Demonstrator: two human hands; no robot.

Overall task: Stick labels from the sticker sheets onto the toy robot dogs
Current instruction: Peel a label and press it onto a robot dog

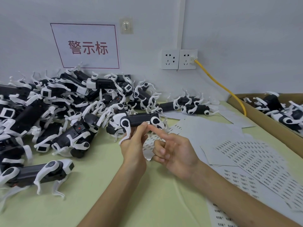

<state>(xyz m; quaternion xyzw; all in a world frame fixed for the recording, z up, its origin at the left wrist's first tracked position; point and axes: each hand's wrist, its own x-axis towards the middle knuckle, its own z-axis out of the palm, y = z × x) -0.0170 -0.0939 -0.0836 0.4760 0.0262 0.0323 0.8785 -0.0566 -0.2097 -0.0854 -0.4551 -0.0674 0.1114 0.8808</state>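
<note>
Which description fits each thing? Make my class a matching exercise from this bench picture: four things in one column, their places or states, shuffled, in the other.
Things
1. cable
2. sign
3. box
4. left hand

Descriptions
a. grips a dog
b. on the wall above the pile
c. at the far right, holding more dogs
d. runs from the socket

Pairs: 1-d, 2-b, 3-c, 4-a

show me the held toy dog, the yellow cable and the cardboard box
held toy dog (141, 119), head view, on its black body
yellow cable (219, 85), head view, midway along its length
cardboard box (262, 120), head view, on its near wall
</note>
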